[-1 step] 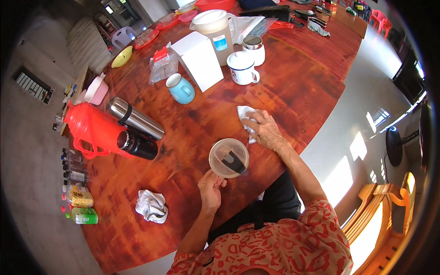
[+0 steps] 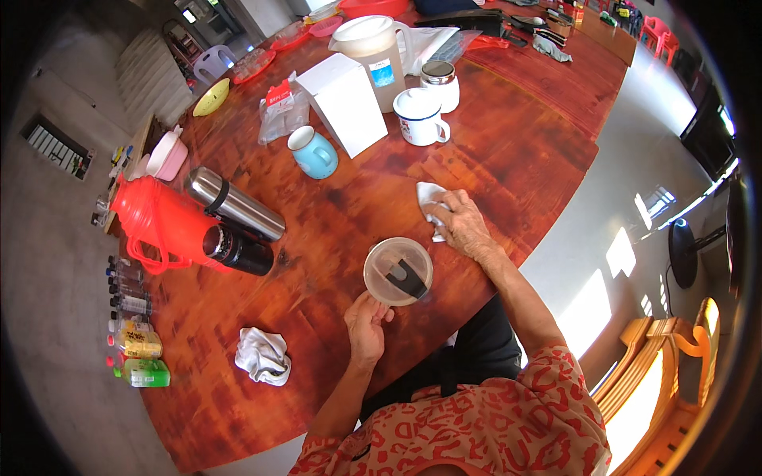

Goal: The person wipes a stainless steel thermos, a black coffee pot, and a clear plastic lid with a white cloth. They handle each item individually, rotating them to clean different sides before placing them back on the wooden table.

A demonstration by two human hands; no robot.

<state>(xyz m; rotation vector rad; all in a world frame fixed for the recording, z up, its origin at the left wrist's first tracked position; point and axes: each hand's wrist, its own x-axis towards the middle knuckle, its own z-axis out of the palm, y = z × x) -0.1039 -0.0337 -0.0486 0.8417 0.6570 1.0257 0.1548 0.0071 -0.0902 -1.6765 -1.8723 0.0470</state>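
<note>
My left hand (image 2: 367, 327) is closed on the near rim of a round translucent plastic lid (image 2: 382, 268) with a dark U-shaped piece on it. Its thumb and fingers pinch the edge, and the lid is held over the table close to me. To the right, my right hand (image 2: 462, 226) presses a white cloth (image 2: 429, 197) against the table, its fingers bent over the bunched fabric. Another crumpled white cloth (image 2: 263, 357) lies left of my left hand. Beyond my right hand stands a white lidded enamel mug (image 2: 420, 125).
The reddish-brown wooden table (image 2: 317, 262) carries a blue mug (image 2: 314, 155), a white box (image 2: 343, 107), a large pitcher (image 2: 367, 40) and a lidded jar (image 2: 441, 86). At left lie a red thermos (image 2: 155, 218) and a steel flask (image 2: 234, 205). A wooden chair (image 2: 655, 389) stands at right.
My right hand and its cloth have shifted slightly to the right. The lid in my left hand has risen a little in view, also slightly rightward.
</note>
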